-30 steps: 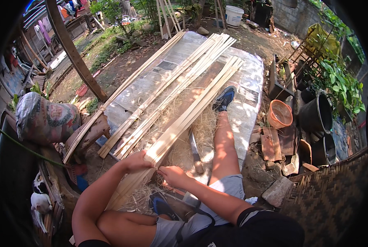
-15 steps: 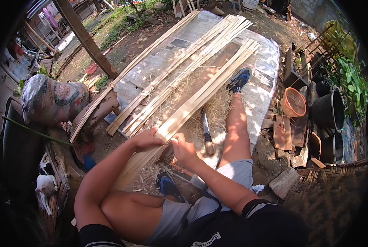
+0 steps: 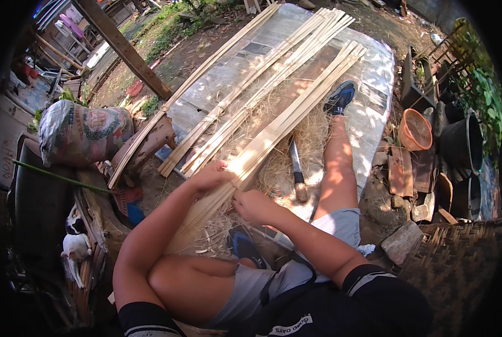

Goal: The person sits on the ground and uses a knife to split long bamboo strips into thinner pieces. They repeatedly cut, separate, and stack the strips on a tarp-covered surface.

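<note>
A bundle of long, pale bamboo strips [image 3: 279,132] runs slantwise from beside my left knee toward the far right. My left hand [image 3: 210,177] is closed over its left edge. On the right edge, slightly nearer me, my right hand [image 3: 255,206] grips the same bundle, its fingertips partly hidden beneath. More bundles of strips [image 3: 267,84] lie to the left on a pale ground sheet [image 3: 374,84]. A large knife [image 3: 297,171] with a dark blade and wooden handle end rests on shavings [image 3: 312,135], between the bundle and my outstretched right leg.
A stuffed sack [image 3: 82,132] and a wooden post [image 3: 124,50] stand at the left. A black-and-white cat [image 3: 77,244] lies on wood at lower left. Right of the sheet are an orange basket [image 3: 415,130], black buckets [image 3: 461,143] and a stone block [image 3: 402,242].
The whole scene has shifted slightly right and up in view. Both hands keep hold of the bundle; my right hand sits a little lower along its edge.
</note>
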The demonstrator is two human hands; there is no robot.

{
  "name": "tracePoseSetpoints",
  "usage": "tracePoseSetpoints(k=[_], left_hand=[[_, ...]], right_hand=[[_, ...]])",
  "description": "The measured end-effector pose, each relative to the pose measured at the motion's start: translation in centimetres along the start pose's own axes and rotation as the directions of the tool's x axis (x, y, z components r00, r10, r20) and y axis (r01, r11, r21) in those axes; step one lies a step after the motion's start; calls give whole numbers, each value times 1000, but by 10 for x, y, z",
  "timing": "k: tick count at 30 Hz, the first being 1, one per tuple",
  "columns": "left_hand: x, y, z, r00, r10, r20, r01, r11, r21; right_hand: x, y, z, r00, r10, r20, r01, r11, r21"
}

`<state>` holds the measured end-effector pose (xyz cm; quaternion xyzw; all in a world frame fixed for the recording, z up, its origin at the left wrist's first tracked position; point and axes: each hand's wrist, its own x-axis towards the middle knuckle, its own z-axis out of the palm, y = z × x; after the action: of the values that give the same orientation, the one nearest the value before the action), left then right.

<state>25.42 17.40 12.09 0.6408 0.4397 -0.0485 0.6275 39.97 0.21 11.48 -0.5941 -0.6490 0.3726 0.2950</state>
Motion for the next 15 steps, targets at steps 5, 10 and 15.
tracePoseSetpoints(k=[5, 10, 15], left_hand=[[-8, 9, 2, 993, -12, -120, -17, 972, -233], [-21, 16, 5, 998, -10, -64, -11, 947, -320], [-39, 24, -9, 972, 113, 208, -6, 889, -457]], right_hand=[[3, -1, -17, 995, -56, -77, 59, 998, 35], [13, 2, -30, 991, 97, -88, -68, 955, 289], [11, -2, -13, 957, 256, -139, -142, 826, 545]])
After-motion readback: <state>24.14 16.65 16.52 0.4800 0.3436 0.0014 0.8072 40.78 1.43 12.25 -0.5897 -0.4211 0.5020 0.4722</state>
